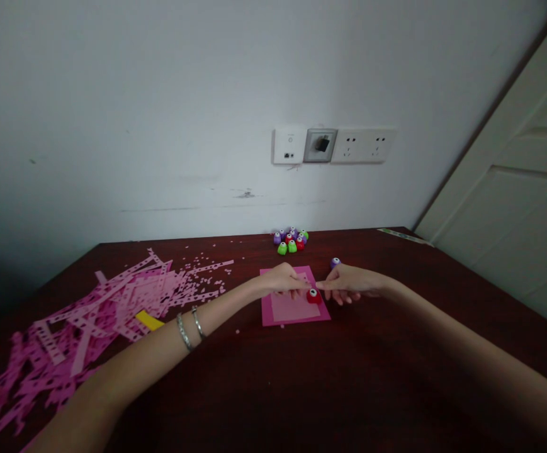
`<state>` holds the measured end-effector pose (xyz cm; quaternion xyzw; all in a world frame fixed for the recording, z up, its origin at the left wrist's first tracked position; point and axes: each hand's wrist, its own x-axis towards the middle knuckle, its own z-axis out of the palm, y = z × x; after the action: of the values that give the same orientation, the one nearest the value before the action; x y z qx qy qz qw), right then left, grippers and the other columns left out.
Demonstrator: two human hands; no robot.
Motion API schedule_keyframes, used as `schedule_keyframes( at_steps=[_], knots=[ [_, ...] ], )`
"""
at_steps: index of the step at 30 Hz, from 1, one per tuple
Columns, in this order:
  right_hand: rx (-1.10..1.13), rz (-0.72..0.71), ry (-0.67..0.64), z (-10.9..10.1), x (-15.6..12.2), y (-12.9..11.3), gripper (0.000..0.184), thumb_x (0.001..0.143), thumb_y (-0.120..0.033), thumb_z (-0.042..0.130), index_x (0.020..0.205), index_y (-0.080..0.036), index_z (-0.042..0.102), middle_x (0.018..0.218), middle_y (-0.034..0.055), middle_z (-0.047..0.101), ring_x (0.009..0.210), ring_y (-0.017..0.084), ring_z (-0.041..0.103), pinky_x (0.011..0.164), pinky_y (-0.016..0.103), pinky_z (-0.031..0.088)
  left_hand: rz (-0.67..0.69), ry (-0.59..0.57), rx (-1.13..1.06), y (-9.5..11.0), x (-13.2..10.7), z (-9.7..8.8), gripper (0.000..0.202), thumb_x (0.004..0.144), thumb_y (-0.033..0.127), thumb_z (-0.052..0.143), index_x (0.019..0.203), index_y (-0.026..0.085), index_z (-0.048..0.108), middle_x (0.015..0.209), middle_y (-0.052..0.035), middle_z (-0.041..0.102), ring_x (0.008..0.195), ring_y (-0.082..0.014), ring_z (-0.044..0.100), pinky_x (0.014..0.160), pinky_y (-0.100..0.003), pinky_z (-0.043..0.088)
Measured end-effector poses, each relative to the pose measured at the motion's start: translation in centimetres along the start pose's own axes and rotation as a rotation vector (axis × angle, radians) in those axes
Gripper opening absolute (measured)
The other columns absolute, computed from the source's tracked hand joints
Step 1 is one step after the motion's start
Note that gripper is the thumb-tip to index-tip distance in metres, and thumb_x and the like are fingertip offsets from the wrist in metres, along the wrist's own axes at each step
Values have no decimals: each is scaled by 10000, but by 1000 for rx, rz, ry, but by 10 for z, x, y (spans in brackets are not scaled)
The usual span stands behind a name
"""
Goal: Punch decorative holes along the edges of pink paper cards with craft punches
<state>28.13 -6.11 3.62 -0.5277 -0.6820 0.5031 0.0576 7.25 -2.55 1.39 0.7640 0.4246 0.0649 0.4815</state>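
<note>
A small red paper punch [313, 296] sits on the right edge of a stack of pink paper sheets [292, 309] in the middle of the dark wooden table [349, 377]. My left hand [283, 280] rests on the pink paper with its fingers closed down, fingertips touching the punch from the left. My right hand [349, 284] reaches in from the right, index finger stretched out onto the punch and the other fingers curled under. Two silver bangles [189, 327] circle my left wrist.
A cluster of several purple, green and red punches [291, 240] stands near the wall, and one purple punch [335, 262] sits behind my right hand. A heap of punched pink paper strips [98, 314] and a yellow scrap [148, 319] cover the table's left. Wall sockets [333, 146] are above; a door [513, 195] stands right.
</note>
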Motion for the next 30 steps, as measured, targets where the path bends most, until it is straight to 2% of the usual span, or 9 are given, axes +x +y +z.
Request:
schedule_keyframes(
  at_steps=[6,13,19,30],
  knots=[
    [20,31,-29,2,13,9,612,643,-711,544,625,-104,624,491,16,561,366,44,408,315,163,234,-96,-86,-87,1,12,-1,304,612,436,679,579,141,615,517,8,529,403,-43,337,427,-239,207],
    [5,70,-74,3,16,11,585,650,-687,562,593,-107,616,436,-19,510,331,28,367,303,155,205,-165,-169,-137,5,16,0,278,567,398,723,550,147,605,527,11,513,424,-43,319,439,-240,170],
    [82,76,-135,3,20,9,531,664,-641,588,624,-112,608,464,-26,528,335,18,360,304,149,208,-192,-192,-71,12,16,0,242,582,369,705,583,144,614,531,20,520,415,-36,330,436,-224,188],
    [136,208,-261,0,28,5,477,668,-585,629,610,-114,587,417,-65,471,305,0,299,292,139,178,-171,-206,-103,9,20,4,237,597,324,688,491,162,551,383,61,387,362,-49,299,402,-225,191]
  ],
)
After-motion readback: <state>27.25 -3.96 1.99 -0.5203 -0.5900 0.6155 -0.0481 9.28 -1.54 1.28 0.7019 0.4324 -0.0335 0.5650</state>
